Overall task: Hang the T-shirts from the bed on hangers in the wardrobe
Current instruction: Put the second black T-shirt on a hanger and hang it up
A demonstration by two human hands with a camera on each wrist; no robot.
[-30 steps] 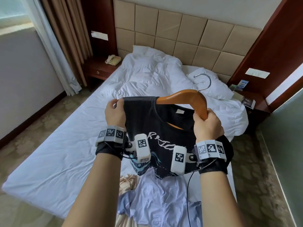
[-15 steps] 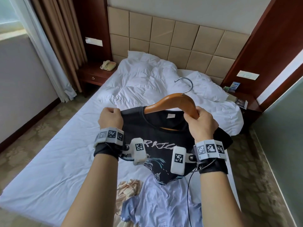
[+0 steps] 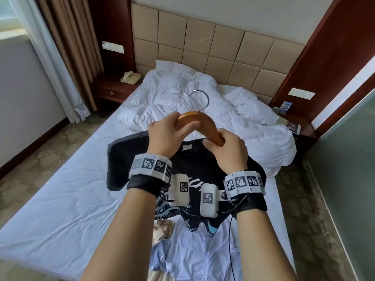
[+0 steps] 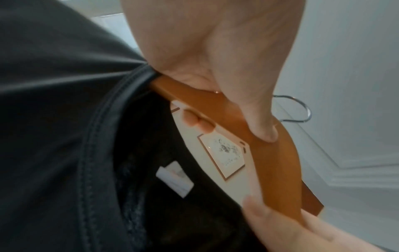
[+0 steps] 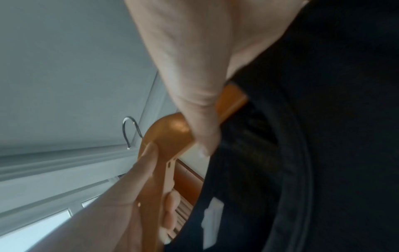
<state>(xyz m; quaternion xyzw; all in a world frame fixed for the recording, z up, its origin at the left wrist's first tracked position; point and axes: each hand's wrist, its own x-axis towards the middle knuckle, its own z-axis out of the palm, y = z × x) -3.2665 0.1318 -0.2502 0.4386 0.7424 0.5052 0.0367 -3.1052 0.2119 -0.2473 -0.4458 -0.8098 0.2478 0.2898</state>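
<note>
A wooden hanger [image 3: 205,123] with a metal hook [image 3: 199,100] is held over the bed, both its arms inside the neck of a black printed T-shirt [image 3: 129,159]. My left hand [image 3: 168,134] grips the hanger near its top, thumb on the wood [image 4: 265,134]. My right hand [image 3: 225,151] grips the hanger's right arm where it enters the collar [image 5: 248,153]. The shirt hangs below my wrists, its print partly hidden by them. A light blue T-shirt [image 3: 194,250] lies on the bed's near end, with a beige garment [image 3: 163,232] beside it.
The white bed [image 3: 60,199] has a crumpled duvet [image 3: 182,94] and a pillow [image 3: 249,106] by the padded headboard. A nightstand with a phone [image 3: 130,77] stands at the left, another nightstand [image 3: 292,126] at the right. Curtains [image 3: 67,57] hang left; a glass panel [image 3: 345,159] is right.
My left hand let go of the shirt's left shoulder and moved right onto the hanger's top. The shirt's left sleeve now hangs draped. Hanger and hands rose slightly.
</note>
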